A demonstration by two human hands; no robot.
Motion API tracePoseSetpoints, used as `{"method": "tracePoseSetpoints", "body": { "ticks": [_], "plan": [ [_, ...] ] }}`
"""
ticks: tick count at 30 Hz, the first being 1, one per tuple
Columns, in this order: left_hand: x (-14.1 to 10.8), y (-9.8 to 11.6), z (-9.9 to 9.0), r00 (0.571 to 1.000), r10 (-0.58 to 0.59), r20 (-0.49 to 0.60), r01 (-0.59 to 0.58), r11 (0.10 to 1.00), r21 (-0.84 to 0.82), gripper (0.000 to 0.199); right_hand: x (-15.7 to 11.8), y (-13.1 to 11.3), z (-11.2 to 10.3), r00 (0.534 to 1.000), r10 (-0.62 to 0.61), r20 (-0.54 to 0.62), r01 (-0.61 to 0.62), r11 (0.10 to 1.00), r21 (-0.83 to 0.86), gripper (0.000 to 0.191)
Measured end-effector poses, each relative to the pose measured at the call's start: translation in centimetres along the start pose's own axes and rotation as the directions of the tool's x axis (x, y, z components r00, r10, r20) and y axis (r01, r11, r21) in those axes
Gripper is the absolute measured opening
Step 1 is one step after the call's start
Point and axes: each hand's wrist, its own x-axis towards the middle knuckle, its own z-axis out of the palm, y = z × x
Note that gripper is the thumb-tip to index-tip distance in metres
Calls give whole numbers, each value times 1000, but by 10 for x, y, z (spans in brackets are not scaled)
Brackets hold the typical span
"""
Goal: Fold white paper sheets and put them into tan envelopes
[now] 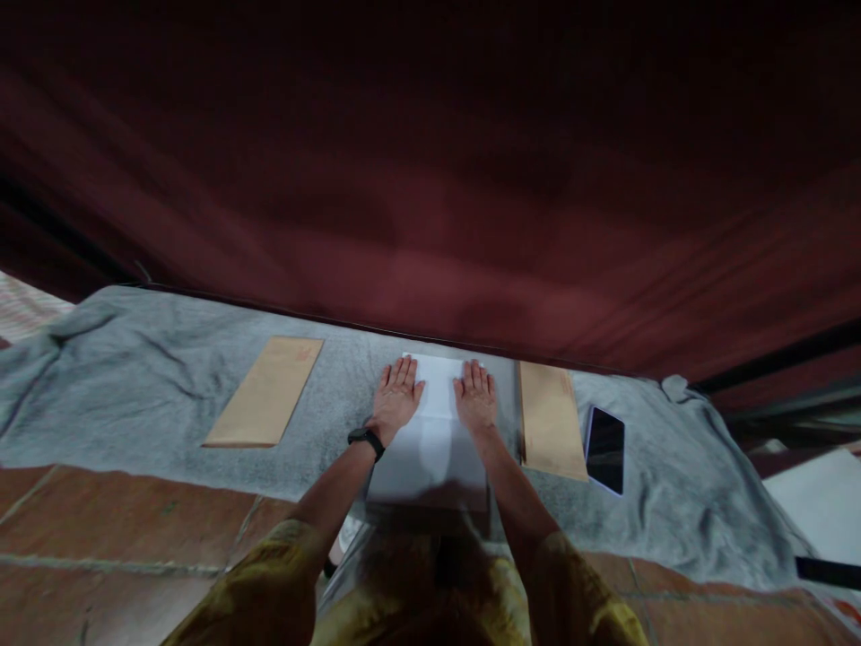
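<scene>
A white sheet of paper [435, 440] with a crease across it lies in front of me on a grey cloth. My left hand [397, 395] rests flat on the sheet's upper left part, fingers extended, with a black band on the wrist. On the upper right part, my right hand [476, 396] lies palm down, its fingers also stretched out. A brown envelope [267, 392] sits apart to the left. To the right of my right hand is a brown envelope stack [552, 422]; how many envelopes it holds I cannot tell.
A phone [606, 451] with a dark screen and purple edge lies beside the right envelopes. The grey cloth [168, 359] covers the work surface, wrinkled at both ends. A dark red curtain [417, 215] hangs along the far edge. Terracotta floor tiles [121, 520] show at the near side.
</scene>
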Motion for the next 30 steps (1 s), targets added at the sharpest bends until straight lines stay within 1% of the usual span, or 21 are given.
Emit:
{"method": "tracePoseSetpoints", "body": {
  "ticks": [3, 6, 9, 11, 13, 15, 18, 20, 22, 25, 30],
  "plan": [
    [-7, -7, -4, 1000, -8, -7, 8, 1000, 6, 64, -3, 9, -2, 1000, 11, -17, -11, 1000, -2, 58],
    [-14, -10, -12, 1000, -9, -28, 10, 1000, 25, 64, -5, 17, -6, 999, 20, -39, -20, 1000, 10, 59],
    [-23, -4, -23, 999, 24, -35, -23, 999, 43, 62, -15, 15, -10, 997, 49, -65, -47, 999, 27, 60],
    [-33, 7, -28, 996, 85, -29, -84, 996, 41, 61, -29, 8, -12, 997, 43, -65, -40, 998, 46, 60],
    [-48, 20, -28, 985, 174, -14, -174, 984, 33, 60, -50, -2, -13, 999, -10, -33, 12, 997, 80, 59],
    [-68, 34, -24, 965, 261, 8, -261, 965, 28, 60, -75, -12, -15, 994, -108, 20, 105, 988, 112, 57],
    [-95, 50, -17, 943, 332, 20, -332, 943, 21, 60, -108, -20, -20, 966, -249, 67, 240, 964, 118, 54],
    [-107, 55, -15, 933, 358, 32, -359, 933, 17, 60, -121, -20, -26, 955, -284, 80, 276, 956, 101, 53],
    [-113, 55, -16, 932, 358, 50, -359, 933, 9, 58, -126, -19, -32, 953, -289, 88, 283, 956, 75, 52],
    [-115, 53, -20, 940, 333, 72, -334, 943, -5, 56, -128, -14, -37, 960, -271, 76, 270, 963, 29, 53],
    [-117, 54, -22, 947, 313, 68, -314, 950, 3, 55, -133, -2, -38, 970, -241, 25, 241, 971, -9, 55]
  ]
}}
